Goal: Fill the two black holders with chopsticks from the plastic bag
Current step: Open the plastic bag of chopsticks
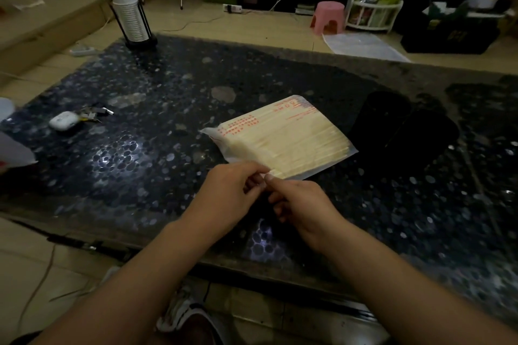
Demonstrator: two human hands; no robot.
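Note:
A clear plastic bag (pixel 283 136) with red print, packed with pale wooden chopsticks, lies flat on the dark pebble-patterned table (pixel 145 131). My left hand (pixel 232 193) and my right hand (pixel 301 204) meet at the bag's near edge, and both pinch the plastic there with thumb and fingertips. Two black holders lie on their sides just right of the bag: one (pixel 379 117) beside it, the other (pixel 423 137) further right. Both are dark and hard to make out against the table.
A black rack of stacked paper cups (pixel 130 11) stands at the table's far left corner. A white earbud case (pixel 64 120) and keys (pixel 94 112) lie at the left. Beyond the table are a pink stool (pixel 328 17) and storage bins.

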